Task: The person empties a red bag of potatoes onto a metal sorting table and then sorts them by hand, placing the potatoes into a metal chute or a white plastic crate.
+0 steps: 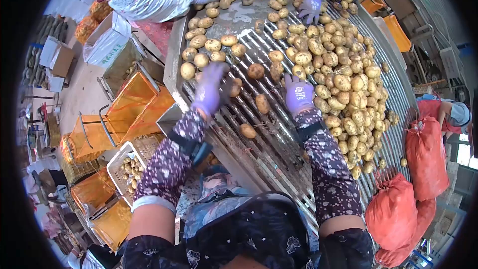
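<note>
Nearest is the dark flowered garment [244, 229]. The left hand [211, 87] is blurred; I cannot tell whether it holds something. The right hand [298, 93] is half-open, no potato visible inside. Between them, closer to the right, lies one oblong potato [262, 103], its length pointing roughly towards the wearer, inward from the left edge of the roller table [279, 162].
</note>
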Available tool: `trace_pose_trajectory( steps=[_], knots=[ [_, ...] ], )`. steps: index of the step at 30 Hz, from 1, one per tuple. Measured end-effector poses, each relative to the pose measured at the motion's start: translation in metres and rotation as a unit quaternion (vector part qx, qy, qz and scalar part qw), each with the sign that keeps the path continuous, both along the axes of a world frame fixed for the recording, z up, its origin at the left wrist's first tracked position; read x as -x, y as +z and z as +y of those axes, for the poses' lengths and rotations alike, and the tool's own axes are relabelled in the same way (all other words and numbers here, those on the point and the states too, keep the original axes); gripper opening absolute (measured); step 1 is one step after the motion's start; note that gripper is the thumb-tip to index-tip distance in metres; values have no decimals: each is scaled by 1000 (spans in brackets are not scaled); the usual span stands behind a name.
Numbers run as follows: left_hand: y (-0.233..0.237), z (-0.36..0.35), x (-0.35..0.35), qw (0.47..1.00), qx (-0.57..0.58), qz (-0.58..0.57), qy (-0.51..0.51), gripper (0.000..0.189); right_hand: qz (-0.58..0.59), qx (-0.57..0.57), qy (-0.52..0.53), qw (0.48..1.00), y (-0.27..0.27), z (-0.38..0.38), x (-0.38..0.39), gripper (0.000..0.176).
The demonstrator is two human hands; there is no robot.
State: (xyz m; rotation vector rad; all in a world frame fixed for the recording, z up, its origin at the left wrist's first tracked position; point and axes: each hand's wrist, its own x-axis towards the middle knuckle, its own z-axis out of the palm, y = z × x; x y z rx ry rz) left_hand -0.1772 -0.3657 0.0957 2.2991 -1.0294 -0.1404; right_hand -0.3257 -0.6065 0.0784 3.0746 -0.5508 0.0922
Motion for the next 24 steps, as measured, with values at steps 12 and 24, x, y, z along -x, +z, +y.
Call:
trace_pose_trajectory(
  steps=[12,24],
  knots=[
    [-3,-3,79,511,373,774,24,40,-94,-170,64,979,14,-12,-85,35],
    [-25,7,62,376,434,818,-18,34,-133,-374,196,897,29,7,-111,27]
  ],
)
